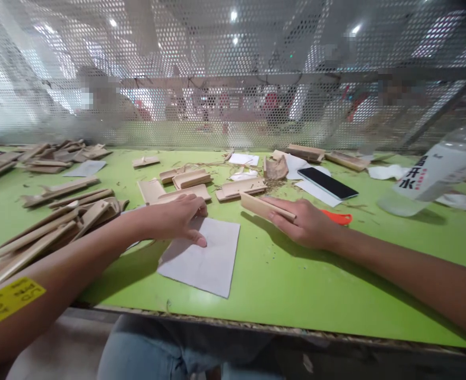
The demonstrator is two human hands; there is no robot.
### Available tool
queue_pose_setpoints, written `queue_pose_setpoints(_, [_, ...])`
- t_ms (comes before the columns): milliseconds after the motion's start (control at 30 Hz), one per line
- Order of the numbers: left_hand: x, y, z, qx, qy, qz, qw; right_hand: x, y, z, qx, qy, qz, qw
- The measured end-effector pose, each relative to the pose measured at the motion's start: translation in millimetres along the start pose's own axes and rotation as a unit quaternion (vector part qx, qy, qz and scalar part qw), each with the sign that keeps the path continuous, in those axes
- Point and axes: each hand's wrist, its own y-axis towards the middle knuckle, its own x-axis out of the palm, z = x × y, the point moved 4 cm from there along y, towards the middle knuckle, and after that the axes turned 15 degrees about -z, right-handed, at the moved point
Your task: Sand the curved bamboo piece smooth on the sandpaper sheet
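White paper point(211, 264) partly hidden by left hand point(183, 217), people point(102, 105) behind mesh screen point(217, 113) blurry.

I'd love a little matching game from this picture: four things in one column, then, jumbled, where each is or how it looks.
1. Left hand
2. Right hand
3. Phone
4. Bottle

A. See-through, with dark printed characters
B. Gripping a tan strip
C. Over the white sheet
D. Black-faced, lying flat

Pairs: 1-C, 2-B, 3-D, 4-A
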Motion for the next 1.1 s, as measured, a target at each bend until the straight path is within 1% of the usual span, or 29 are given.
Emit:
queue_pose_setpoints(133, [1.3,-1,0,-0.006,-0.004,-0.004,1.000,-1,-2,-1,0.003,0.003,0.000,1.000])
queue_pose_setpoints(233, [-0.1,3,1,0.019,0.017,0.042,0.999,-3,-3,0,0.010,0.008,0.008,1.000])
queue_pose_setpoints(300, [-3.0,4,1,0.012,0.009,0.078,0.997,-5,-3,0,0.013,0.016,0.022,1.000])
queue_pose_setpoints(367, [-9.5,2,4,0.004,-0.017,0.131,0.991,-7,-3,0,0.014,0.030,0.041,0.999])
queue_pose_setpoints(433, [-21.0,-8,9,0.015,-0.037,0.236,0.971,-9,-2,2,0.017,0.044,0.060,0.997])
queue_pose_setpoints(500, [-30.7,-21,15,0.056,-0.069,0.328,0.941,-10,-2,5,0.032,0.050,0.078,0.995])
queue_pose_setpoints(567, [-36.1,-32,19,0.104,-0.084,0.389,0.912,-10,-1,9,0.056,0.046,0.088,0.993])
queue_pose_setpoints(600, [-37.1,-36,20,0.115,-0.082,0.406,0.903,-9,-1,11,0.065,0.043,0.092,0.993])
queue_pose_setpoints(667, [-36.4,-37,20,0.116,-0.078,0.418,0.898,-8,0,11,0.062,0.038,0.095,0.993])
queue_pose_setpoints(767, [-32.1,-32,19,0.106,-0.065,0.392,0.911,-7,2,9,0.039,0.034,0.096,0.994])
queue_pose_setpoints(833, [-30.0,-30,21,0.112,-0.038,0.379,0.918,-7,2,9,0.039,0.029,0.098,0.994])
queue_pose_setpoints(900, [-30.2,-32,22,0.110,-0.011,0.402,0.909,-7,3,10,0.045,0.024,0.103,0.993])
queue_pose_setpoints(1000, [-32.2,-38,22,0.084,0.004,0.468,0.880,-7,3,11,0.041,0.023,0.105,0.993])
queue_pose_setpoints(1033, [-32.3,-38,23,0.078,0.010,0.469,0.880,-7,2,11,0.040,0.024,0.105,0.993])
queue_pose_setpoints(1100, [-31.2,-35,25,0.083,0.037,0.425,0.901,-7,2,11,0.042,0.026,0.105,0.993])
